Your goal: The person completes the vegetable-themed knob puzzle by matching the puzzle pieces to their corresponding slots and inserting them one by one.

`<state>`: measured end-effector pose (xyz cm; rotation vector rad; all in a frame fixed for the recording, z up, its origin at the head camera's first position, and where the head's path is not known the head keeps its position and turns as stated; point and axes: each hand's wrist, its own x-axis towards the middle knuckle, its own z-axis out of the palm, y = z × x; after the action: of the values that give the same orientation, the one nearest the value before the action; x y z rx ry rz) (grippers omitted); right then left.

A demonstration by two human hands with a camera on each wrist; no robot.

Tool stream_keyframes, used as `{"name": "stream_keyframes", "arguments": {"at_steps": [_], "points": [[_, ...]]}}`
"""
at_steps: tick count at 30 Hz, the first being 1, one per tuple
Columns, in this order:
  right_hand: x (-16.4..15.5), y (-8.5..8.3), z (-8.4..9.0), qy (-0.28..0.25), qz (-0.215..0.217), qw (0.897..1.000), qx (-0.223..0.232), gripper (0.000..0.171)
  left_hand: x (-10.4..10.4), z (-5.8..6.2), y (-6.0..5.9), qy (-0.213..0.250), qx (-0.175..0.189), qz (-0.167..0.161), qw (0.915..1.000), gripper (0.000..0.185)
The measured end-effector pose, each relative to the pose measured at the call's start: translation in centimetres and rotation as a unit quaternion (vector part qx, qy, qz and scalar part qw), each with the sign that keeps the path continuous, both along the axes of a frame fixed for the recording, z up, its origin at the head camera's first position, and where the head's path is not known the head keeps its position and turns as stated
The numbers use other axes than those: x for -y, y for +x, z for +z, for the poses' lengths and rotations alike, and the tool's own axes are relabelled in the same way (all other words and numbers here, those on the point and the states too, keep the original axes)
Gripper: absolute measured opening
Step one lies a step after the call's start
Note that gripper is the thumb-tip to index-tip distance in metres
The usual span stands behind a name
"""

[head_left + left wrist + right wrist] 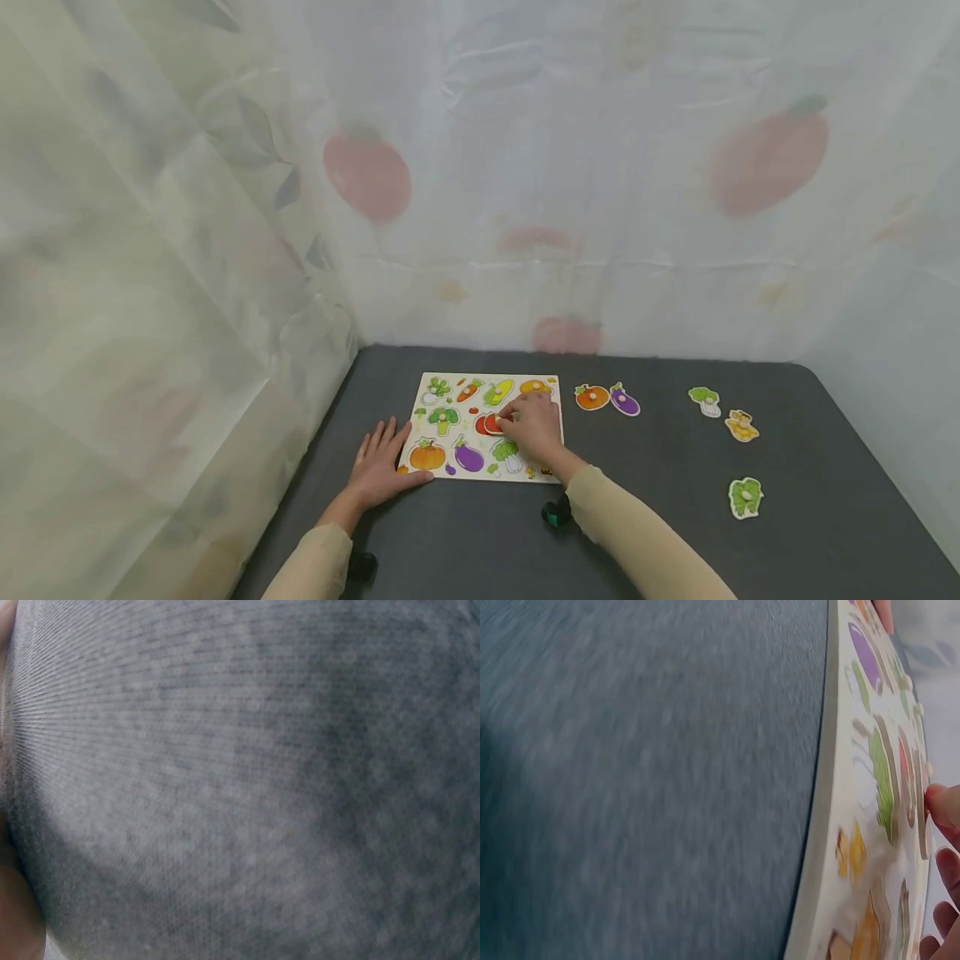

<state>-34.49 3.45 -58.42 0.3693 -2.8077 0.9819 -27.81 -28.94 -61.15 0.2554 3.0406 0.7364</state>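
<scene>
A wooden vegetable puzzle board (555,382) lies on the dark grey table (675,533). My right hand (531,425) rests over the board's middle and pinches a red tomato piece (489,424) by its knob. In the right wrist view the board's edge (817,825) runs up the frame, with my fingertips (945,806) at the right. My left hand (382,467) lies flat with straight fingers on the table, touching the board's near left corner. The left wrist view shows only grey cloth (247,787) up close.
Loose pieces lie right of the board: an orange pumpkin (592,397), a purple eggplant (624,401), a green and white vegetable (705,400), a yellow piece (742,426) and a green cabbage (746,497). Printed curtains (150,250) close in the table at the left and back.
</scene>
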Motion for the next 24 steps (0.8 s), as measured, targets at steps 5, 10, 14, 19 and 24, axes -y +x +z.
{"name": "stream_keyframes", "arguments": {"at_steps": [5,10,14,19,24], "points": [[1.2,0.0,-0.5,0.0,-0.004,1.0,-0.005,0.01,0.0,0.0,0.0,-0.004,-0.006,-0.002,1.0,0.119],[2.1,0.3,-0.3,0.002,-0.011,1.0,-0.006,0.011,-0.2,0.3,0.2,0.002,-0.017,-0.006,0.9998,0.117],[2.5,0.6,0.0,0.005,-0.016,1.0,-0.003,0.011,-0.3,0.6,0.4,-0.001,-0.012,-0.008,0.9999,0.116],[2.7,0.6,0.2,0.011,-0.023,1.0,0.0,0.013,-0.6,1.3,0.5,-0.009,0.004,0.0,1.0,0.116],[2.8,0.5,0.1,0.01,-0.027,1.0,0.005,0.013,-0.6,1.6,0.6,-0.011,0.003,0.002,0.9999,0.115]]}}
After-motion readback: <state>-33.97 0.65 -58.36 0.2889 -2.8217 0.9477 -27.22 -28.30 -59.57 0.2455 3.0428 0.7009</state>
